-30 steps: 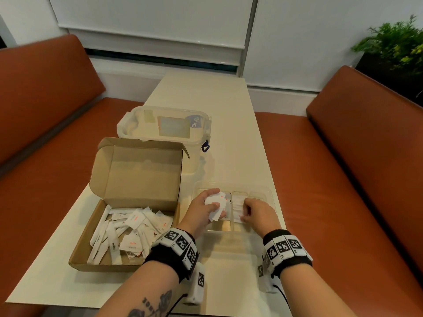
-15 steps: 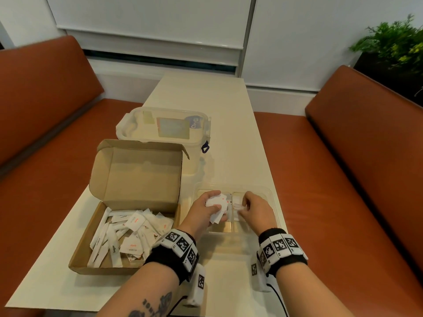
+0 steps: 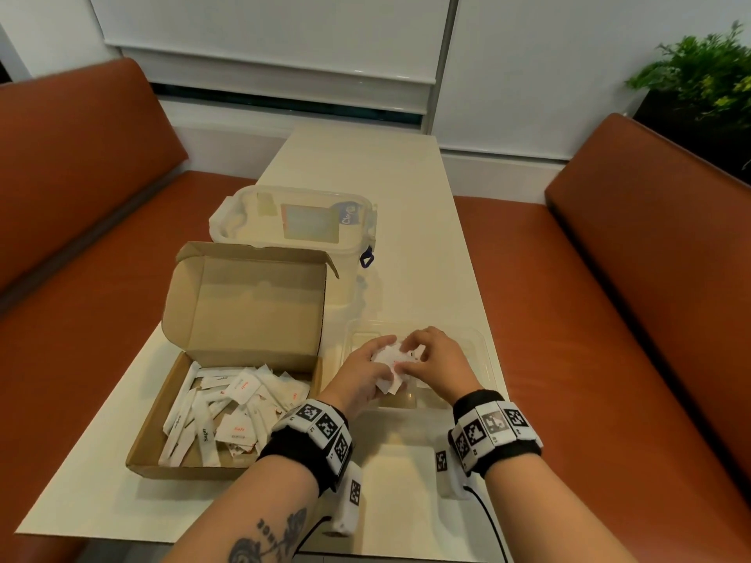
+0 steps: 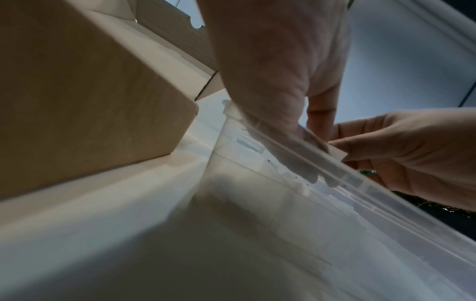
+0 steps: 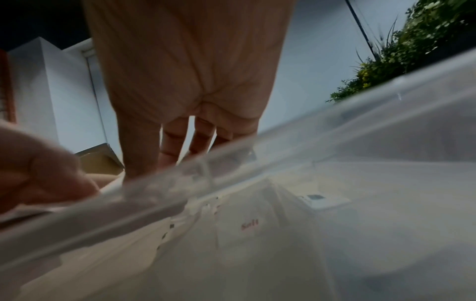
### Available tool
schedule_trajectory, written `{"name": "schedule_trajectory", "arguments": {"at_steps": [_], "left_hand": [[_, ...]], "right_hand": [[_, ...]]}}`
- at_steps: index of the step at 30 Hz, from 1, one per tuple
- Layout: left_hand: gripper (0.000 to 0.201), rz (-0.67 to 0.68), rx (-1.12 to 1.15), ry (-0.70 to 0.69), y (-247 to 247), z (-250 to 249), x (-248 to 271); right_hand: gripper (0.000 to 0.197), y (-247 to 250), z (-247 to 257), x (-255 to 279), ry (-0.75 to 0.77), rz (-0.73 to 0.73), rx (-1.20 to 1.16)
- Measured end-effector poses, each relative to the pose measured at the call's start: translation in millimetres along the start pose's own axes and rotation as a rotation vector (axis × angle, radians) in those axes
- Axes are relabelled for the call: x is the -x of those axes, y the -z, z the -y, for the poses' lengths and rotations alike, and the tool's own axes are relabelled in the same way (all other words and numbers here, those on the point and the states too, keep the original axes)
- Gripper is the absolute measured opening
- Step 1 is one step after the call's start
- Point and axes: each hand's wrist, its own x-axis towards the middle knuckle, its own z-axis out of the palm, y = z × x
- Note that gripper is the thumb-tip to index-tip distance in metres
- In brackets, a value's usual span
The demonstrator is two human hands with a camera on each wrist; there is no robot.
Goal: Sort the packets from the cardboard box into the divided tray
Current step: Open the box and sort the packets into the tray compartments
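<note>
My left hand grips a packet wad over tray — right pinches one; could spill into wrong compartment.

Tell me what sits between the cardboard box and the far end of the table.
A clear plastic lidded container stands directly behind the cardboard box; beyond it the table top shows bare to its far edge. The head view shows this.

Brown benches flank a cream table — white blinds behind.
</note>
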Motion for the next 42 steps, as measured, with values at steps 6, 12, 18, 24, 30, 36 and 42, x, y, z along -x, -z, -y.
{"name": "schedule_trajectory", "arguments": {"at_steps": [6,12,18,24,30,36,42], "left_hand": [[0.059,-0.036,0.093,-0.046,0,-1,0],[0.030,-0.006,0.122,-0.085,-5,-2,4],[0.027,-0.105,-0.002,-0.121,-4,7,-1],[0.003,-0.174,-0.258,-0.195,-5,11,-4],[0.007,-0.171,-0.117,-0.159,-7,8,0],[0.011,-0.199,-0.100,-0.188,-10,5,3],[0.021,-0.216,-0.024,-0.210,-9,4,6]], "right_hand": [[0.021,1,-4,3,-0.089,-0.147,-0.346],[0.020,-3,5,6,-0.223,-0.138,-0.703],[0.018,-4,10,9,-0.225,-0.140,-0.690],[0.028,12,15,-2,0.021,-0.031,-0.174],[0.008,23,4,2,-0.095,-0.009,-0.159],[0.007,29,-9,12,-0.160,-0.136,-0.323],[0.019,19,-25,20,-0.251,-0.204,-0.056]]}}
